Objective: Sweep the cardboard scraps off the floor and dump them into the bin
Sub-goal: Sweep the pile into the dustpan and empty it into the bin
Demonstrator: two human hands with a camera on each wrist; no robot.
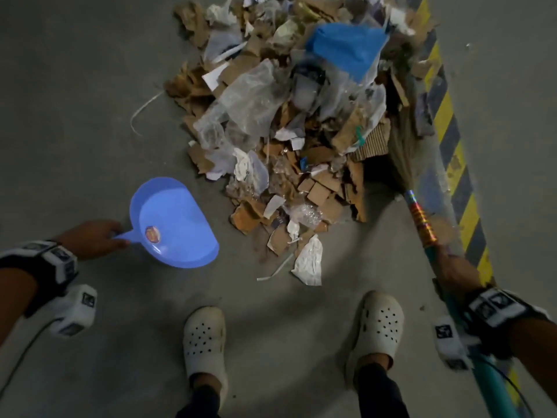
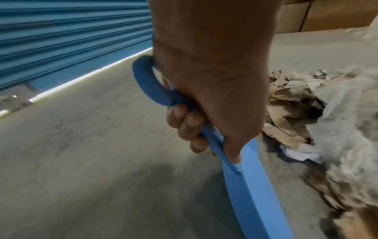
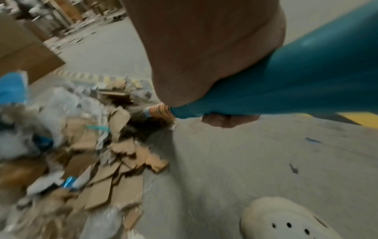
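Note:
A big heap of cardboard scraps [image 1: 316, 188] mixed with clear plastic and paper lies on the grey floor ahead of my feet. My left hand [image 1: 96, 239] grips the handle of a blue dustpan [image 1: 171, 221], which sits left of the heap's near end; its handle [image 2: 206, 135] runs through my curled fingers [image 2: 190, 122]. My right hand [image 1: 455, 270] holds the teal broom handle [image 3: 296, 90]. The broom's straw bristles [image 1: 401, 152] press into the right side of the heap [image 3: 106, 161]. No bin is in view.
A yellow-and-black hazard stripe [image 1: 449, 140] runs along the floor right of the heap. My two white clogs [image 1: 205, 339] [image 1: 379, 324] stand just behind it. A blue plastic sheet [image 1: 346, 49] tops the pile. A blue roller shutter [image 2: 71, 37] and cardboard boxes [image 3: 26, 55] stand farther off.

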